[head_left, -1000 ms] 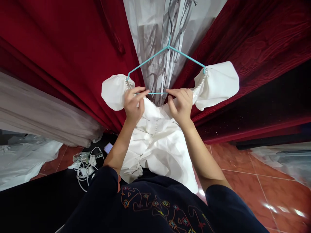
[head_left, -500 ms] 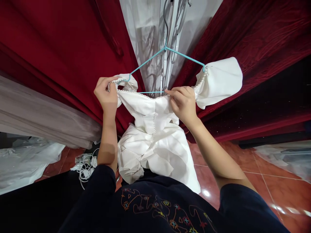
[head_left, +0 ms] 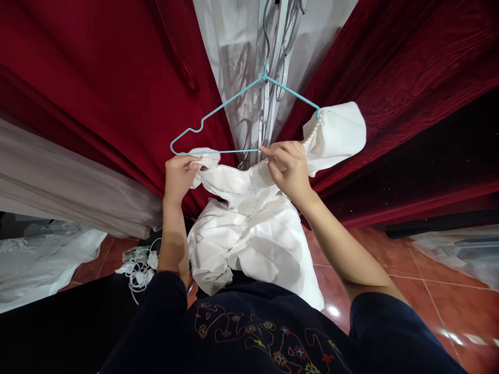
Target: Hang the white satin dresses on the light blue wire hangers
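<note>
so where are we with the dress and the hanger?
Done: the white dress is off the left end of the blue hanger, which shows bare. In hand: the left hand grips the freed puff sleeve, and the right hand pinches the pearl neckline by the hanger's bottom bar. Left: the right sleeve sits on the hanger's other end.

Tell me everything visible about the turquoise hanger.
The turquoise hanger is thin wire, its hook rising between pale curtains at the top. Its left shoulder, with a small notch, is bare. Its right end still carries the puffed sleeve of the white dress, trimmed with pearl-like beads. The left hand grips dress fabric just under the bottom bar; the right hand pinches the neckline at the bar.
</note>
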{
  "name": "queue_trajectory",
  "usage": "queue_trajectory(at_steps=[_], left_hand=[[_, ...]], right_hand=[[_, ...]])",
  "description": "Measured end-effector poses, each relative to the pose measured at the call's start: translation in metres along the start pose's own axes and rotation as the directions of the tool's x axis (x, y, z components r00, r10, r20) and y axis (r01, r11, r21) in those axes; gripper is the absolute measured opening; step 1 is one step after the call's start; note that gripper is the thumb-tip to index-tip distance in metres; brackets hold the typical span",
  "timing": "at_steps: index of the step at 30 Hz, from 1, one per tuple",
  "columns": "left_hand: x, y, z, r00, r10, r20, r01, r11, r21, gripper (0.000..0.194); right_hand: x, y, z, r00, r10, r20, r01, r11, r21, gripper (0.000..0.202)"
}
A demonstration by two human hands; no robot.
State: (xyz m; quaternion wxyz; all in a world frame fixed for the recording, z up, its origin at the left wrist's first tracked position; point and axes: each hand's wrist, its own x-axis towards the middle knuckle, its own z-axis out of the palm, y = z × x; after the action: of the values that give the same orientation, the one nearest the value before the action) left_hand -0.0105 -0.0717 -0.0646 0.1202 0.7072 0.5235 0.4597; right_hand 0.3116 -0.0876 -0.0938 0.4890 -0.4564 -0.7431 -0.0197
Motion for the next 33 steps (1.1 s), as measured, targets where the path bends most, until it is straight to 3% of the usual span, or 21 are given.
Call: queue_trajectory(at_steps=[2,5,7,11,13,15,17,23,25,29,33], left_hand=[[-0.007,0.019,0.014,0.974,0.225,0.033,-0.221,0.971,-0.093,0.021],[-0.009,0.048,0.037,0.919,0.373,-0.127,-0.385,0.918,-0.094,0.02],[-0.003,0.059,0.048,0.923,0.357,-0.146,-0.363,0.931,-0.02,0.02],[0.016,0.059,0.058,0.97,0.242,0.02,-0.243,0.97,0.003,0.024],[0.02,0.054,0.06,0.965,0.252,0.075,-0.251,0.968,-0.023,0.025],[0.018,0.051,0.061,0.954,0.285,0.088,-0.284,0.958,-0.024,0.026],[0.015,0.049,0.061,0.95,0.298,0.089,-0.3,0.954,0.008,0.027],[0.014,0.045,0.058,0.946,0.315,0.07,-0.32,0.945,0.068,0.031],[0.016,0.043,0.056,0.947,0.311,0.083,-0.317,0.946,0.071,0.031],[0.019,0.042,0.058,0.948,0.309,0.083,-0.312,0.949,0.038,0.031],[0.021,0.041,0.066,0.956,0.279,0.088,-0.281,0.96,0.008,0.032]], right_hand=[[0.001,-0.002,0.001,1.0,0.005,0.0,-0.005,1.0,-0.004,0.037],[0.002,-0.005,0.0,1.0,0.02,0.002,-0.02,1.0,-0.013,0.035],[0.001,-0.008,-0.003,1.0,-0.001,0.021,0.001,1.0,-0.001,0.034],[-0.003,-0.007,-0.015,0.998,-0.065,0.019,0.064,0.997,0.039,0.034],[-0.001,0.003,-0.024,0.992,-0.014,-0.123,0.013,1.0,-0.004,0.035],[0.006,0.019,-0.032,0.955,0.038,-0.293,-0.063,0.995,-0.075,0.04],[0.016,0.037,-0.039,0.931,0.045,-0.363,-0.102,0.985,-0.14,0.044],[0.044,0.07,-0.067,0.969,0.08,-0.232,-0.111,0.986,-0.123,0.019],[0.046,0.078,-0.085,0.96,0.098,-0.261,-0.128,0.987,-0.099,0.021],[0.033,0.093,-0.118,0.906,0.062,-0.418,-0.132,0.981,-0.14,0.032],[-0.006,0.093,-0.116,0.881,0.063,-0.469,-0.146,0.979,-0.142,0.041]])
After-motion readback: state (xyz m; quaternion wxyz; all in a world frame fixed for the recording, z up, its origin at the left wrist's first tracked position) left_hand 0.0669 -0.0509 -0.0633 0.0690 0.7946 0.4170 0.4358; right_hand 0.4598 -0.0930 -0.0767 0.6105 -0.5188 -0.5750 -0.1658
